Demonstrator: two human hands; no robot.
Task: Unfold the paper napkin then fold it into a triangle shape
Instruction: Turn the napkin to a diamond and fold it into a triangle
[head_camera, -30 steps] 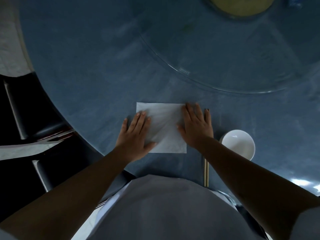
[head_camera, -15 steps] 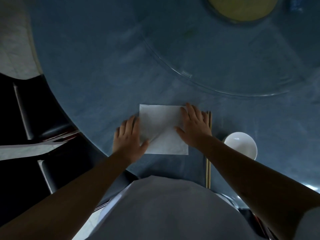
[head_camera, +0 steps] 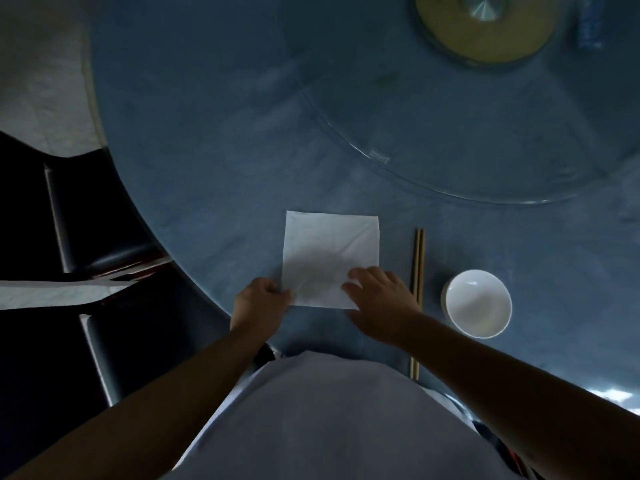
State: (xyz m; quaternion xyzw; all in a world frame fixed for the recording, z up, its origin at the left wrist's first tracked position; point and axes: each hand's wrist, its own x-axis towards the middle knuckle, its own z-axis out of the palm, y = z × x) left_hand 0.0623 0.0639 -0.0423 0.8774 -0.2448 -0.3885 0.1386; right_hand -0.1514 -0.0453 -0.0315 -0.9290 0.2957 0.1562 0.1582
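Note:
A white paper napkin (head_camera: 329,251) lies flat as a square on the blue table (head_camera: 214,140), close to the near edge, with a faint diagonal crease. My left hand (head_camera: 263,303) pinches its near left corner between thumb and fingers. My right hand (head_camera: 381,299) rests on the near right corner, fingers spread and pressing the paper down. The far half of the napkin is uncovered.
A pair of wooden chopsticks (head_camera: 417,265) lies just right of the napkin, and a white bowl (head_camera: 478,303) stands beyond them. A glass turntable (head_camera: 450,181) covers the table's far middle. Dark chairs (head_camera: 86,237) stand at the left.
Both hands slid from the napkin's sides back to its near corners. The left hand went from lying flat to pinching the corner. The chopsticks became fully visible.

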